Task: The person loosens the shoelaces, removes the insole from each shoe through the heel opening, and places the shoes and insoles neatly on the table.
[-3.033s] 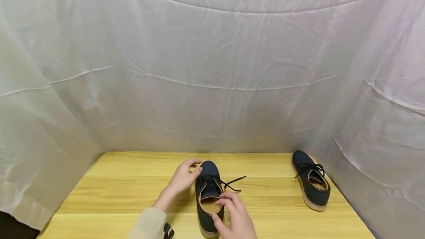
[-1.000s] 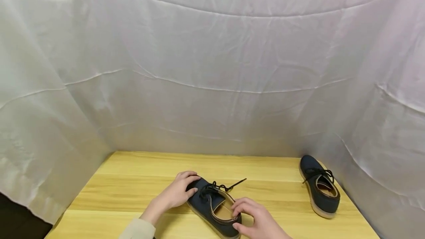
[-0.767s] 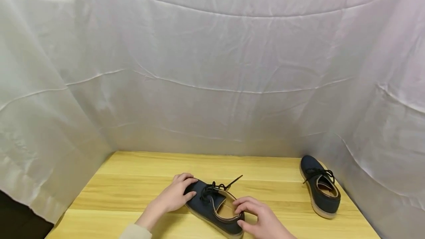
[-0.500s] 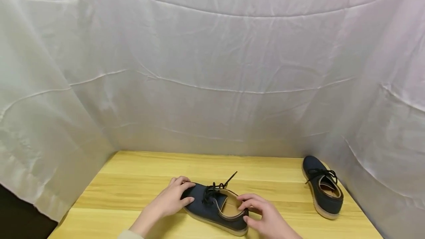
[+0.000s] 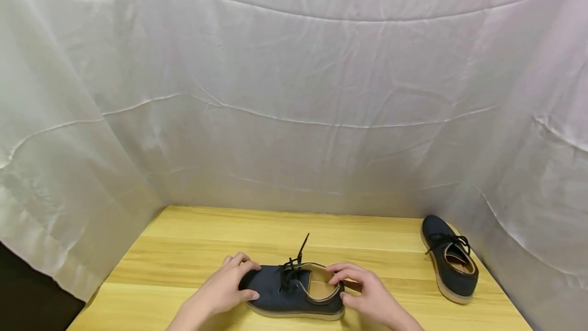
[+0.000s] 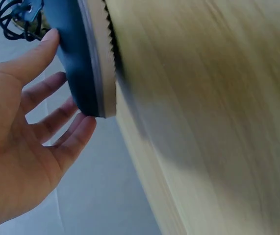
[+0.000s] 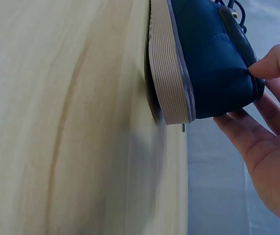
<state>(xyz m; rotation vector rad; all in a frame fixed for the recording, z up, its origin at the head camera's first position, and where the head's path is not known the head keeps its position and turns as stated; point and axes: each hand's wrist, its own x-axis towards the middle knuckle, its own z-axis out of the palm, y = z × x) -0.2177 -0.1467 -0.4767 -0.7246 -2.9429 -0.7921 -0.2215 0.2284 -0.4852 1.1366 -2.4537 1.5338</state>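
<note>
A dark navy lace-up shoe (image 5: 271,290) lies crosswise near the table's front, toe to the left, tan insole showing through its opening. My left hand (image 5: 220,287) holds the toe, thumb on the near side and fingers over the far side. At the heel, my right hand (image 5: 369,295) pinches the back collar between thumb and fingers. The left wrist view shows the thumb and fingertips against the toe cap (image 6: 78,73). In the right wrist view the thumb presses the heel rim (image 7: 254,78), above the ridged pale sole (image 7: 169,73). Black laces (image 5: 289,272) stick up, one end pointing backward.
A matching shoe (image 5: 450,259) stands at the table's right edge, toe toward the back, its laces tied. Pale grey cloth (image 5: 294,157) hangs behind and on both sides of the wood-grain table (image 5: 206,234).
The shoe has turned anticlockwise, from toe pointing away to toe pointing left. Both hands have moved with it, the left at the toe and the right at the heel. The other shoe stays put.
</note>
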